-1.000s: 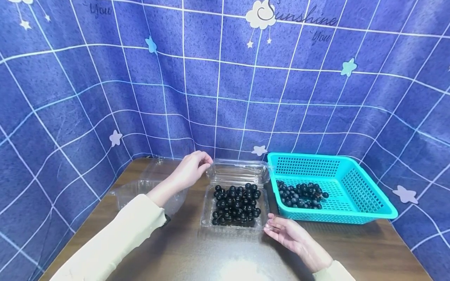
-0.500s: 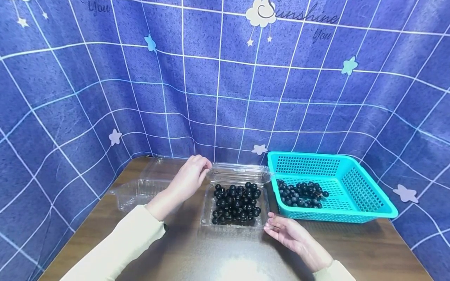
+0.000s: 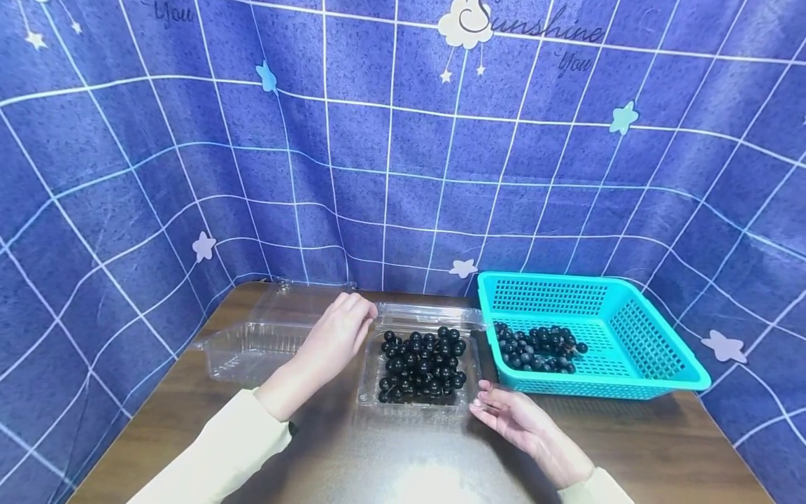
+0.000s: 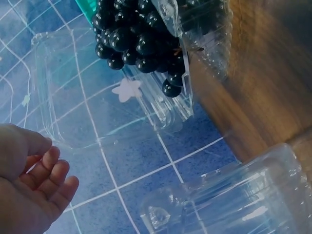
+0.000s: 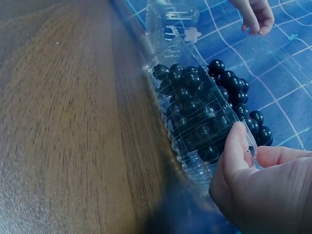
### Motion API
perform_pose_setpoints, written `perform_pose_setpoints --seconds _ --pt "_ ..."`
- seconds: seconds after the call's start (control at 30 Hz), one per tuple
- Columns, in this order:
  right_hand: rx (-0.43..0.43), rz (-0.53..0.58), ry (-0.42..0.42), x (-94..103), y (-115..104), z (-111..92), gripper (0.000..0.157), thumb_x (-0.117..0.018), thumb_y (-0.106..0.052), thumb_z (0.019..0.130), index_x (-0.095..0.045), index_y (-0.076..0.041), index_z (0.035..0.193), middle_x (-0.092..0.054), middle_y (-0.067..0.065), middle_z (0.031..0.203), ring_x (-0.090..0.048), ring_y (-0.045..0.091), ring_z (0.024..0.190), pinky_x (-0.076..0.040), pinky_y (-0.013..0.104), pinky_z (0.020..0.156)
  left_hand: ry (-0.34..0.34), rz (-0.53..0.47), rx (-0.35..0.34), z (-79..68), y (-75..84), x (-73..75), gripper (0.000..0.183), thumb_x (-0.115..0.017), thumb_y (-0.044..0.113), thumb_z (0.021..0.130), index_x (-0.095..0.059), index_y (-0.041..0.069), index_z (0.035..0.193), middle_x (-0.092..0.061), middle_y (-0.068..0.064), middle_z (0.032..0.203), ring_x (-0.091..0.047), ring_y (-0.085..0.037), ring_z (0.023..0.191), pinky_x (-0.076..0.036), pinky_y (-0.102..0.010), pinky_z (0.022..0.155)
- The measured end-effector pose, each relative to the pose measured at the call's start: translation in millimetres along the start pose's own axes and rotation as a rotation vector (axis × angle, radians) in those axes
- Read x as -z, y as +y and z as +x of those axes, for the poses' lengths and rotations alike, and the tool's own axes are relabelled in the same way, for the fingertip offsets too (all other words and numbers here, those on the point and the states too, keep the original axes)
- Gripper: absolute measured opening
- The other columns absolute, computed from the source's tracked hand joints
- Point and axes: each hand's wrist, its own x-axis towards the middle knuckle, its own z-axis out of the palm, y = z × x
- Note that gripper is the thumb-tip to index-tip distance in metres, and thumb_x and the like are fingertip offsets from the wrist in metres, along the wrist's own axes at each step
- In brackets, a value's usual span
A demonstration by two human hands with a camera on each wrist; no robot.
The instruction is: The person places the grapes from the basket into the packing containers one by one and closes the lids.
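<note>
A hinged clear plastic clamshell box [image 3: 371, 395] sits mid-table with dark grapes [image 3: 418, 364] heaped in its base. Its raised lid [image 4: 68, 63] leans at the back. My left hand [image 3: 336, 332] pinches the lid's left corner between thumb and fingertips; in the left wrist view the thumb tip meets that corner. At the base's front right corner, my right hand [image 3: 519, 423] grips the rim, with the thumb on the outer wall in the right wrist view [image 5: 263, 180]. The grapes rise above the base's rim.
A second clear clamshell box [image 3: 229, 357] stands open at the left, partly behind the left forearm. On the right, a turquoise basket [image 3: 604, 385] holds more dark grapes [image 3: 535, 348]. A blue patterned curtain [image 3: 403, 175] hangs behind the wooden table [image 3: 352, 462].
My left hand has come down and toward me, and the lid has tilted forward with it, so it looks narrower. The right hand and the grapes have kept their places.
</note>
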Motion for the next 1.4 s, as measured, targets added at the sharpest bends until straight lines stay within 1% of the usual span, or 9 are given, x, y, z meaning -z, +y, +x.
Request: perform_pose_setpoints --seconds 0.37,0.73,0.83,0.9,1.03,1.07,1.13,1.27,1.4 --pt "0.007 0.009 0.006 -1.1 3 2 0.019 -0.047 0.003 0.093 -0.050 -0.002 0.111 -0.051 0.007 0.092 -0.055 0.014 0.091 -0.047 0.030 0.098 0.012 0.034 -0.025 -18.6 6.1 -2.6 0.010 -0.061 0.005 0.086 -0.059 0.009 0.095 -0.058 0.001 0.090 -0.052 -0.017 0.087 -0.046 -0.028 0.074" --pt "-0.004 0.006 0.015 -0.8 4 3 0.022 -0.046 0.003 0.093 -0.045 0.001 0.115 -0.052 0.008 0.091 -0.056 0.013 0.090 -0.047 0.030 0.097 0.021 0.030 -0.045 -34.0 15.0 -4.9 0.010 -0.062 0.006 0.085 -0.059 0.009 0.094 -0.059 0.002 0.090 -0.053 -0.015 0.088 -0.048 -0.029 0.080" --pt "-0.005 0.001 0.012 -0.3 4 3 0.024 -0.046 0.003 0.093 -0.043 0.001 0.116 -0.052 0.008 0.091 -0.056 0.014 0.090 -0.047 0.030 0.097 0.016 0.035 -0.043 -37.8 16.5 -6.6 0.010 -0.062 0.006 0.085 -0.059 0.010 0.093 -0.058 0.002 0.090 -0.053 -0.015 0.087 -0.048 -0.029 0.078" --pt "-0.006 -0.003 0.006 0.1 4 3 0.022 -0.046 0.002 0.093 -0.044 0.000 0.115 -0.053 0.007 0.092 -0.056 0.013 0.090 -0.047 0.030 0.098 0.010 0.037 -0.039 -40.3 17.5 -7.0 0.009 -0.062 0.007 0.085 -0.058 0.010 0.093 -0.058 0.003 0.089 -0.053 -0.015 0.087 -0.048 -0.031 0.083" --pt "-0.009 -0.018 -0.016 1.2 3 1 0.019 -0.044 0.001 0.094 -0.048 -0.001 0.112 -0.054 0.007 0.093 -0.056 0.013 0.091 -0.047 0.030 0.098 0.007 0.032 -0.038 -45.9 19.4 -8.6 0.008 -0.062 0.007 0.085 -0.058 0.011 0.092 -0.057 0.003 0.089 -0.052 -0.014 0.086 -0.048 -0.030 0.080" --pt "-0.010 -0.024 -0.022 1.6 3 0 0.020 -0.044 0.000 0.094 -0.047 -0.001 0.113 -0.054 0.007 0.093 -0.057 0.013 0.091 -0.047 0.031 0.098 0.005 0.031 -0.040 -47.2 19.7 -9.1 0.007 -0.061 0.008 0.086 -0.058 0.011 0.092 -0.057 0.003 0.089 -0.052 -0.014 0.086 -0.048 -0.030 0.080" --pt "-0.014 -0.032 -0.026 2.2 3 -1 0.022 -0.044 -0.002 0.095 -0.045 0.000 0.116 -0.054 0.007 0.094 -0.057 0.014 0.091 -0.047 0.032 0.098 0.006 0.030 -0.047 -49.5 20.3 -10.6 0.007 -0.060 0.008 0.086 -0.058 0.010 0.092 -0.057 0.003 0.089 -0.052 -0.013 0.085 -0.047 -0.027 0.073" --pt "-0.027 -0.042 -0.013 3.0 1 -1 0.026 -0.045 -0.006 0.096 -0.040 0.001 0.120 -0.055 0.007 0.094 -0.059 0.015 0.090 -0.046 0.034 0.099 0.007 0.030 -0.059 -52.9 21.5 -13.7 0.006 -0.059 0.009 0.087 -0.057 0.011 0.092 -0.057 0.003 0.088 -0.051 -0.013 0.084 -0.046 -0.026 0.070" --pt "-0.027 -0.055 -0.015 3.7 1 -1 0.021 -0.046 -0.008 0.096 -0.047 -0.001 0.115 -0.055 0.008 0.095 -0.059 0.017 0.091 -0.046 0.035 0.099 0.007 0.035 -0.061 -56.1 23.4 -15.7 0.005 -0.059 0.010 0.087 -0.056 0.012 0.091 -0.055 0.005 0.087 -0.050 -0.012 0.083 -0.045 -0.026 0.069"
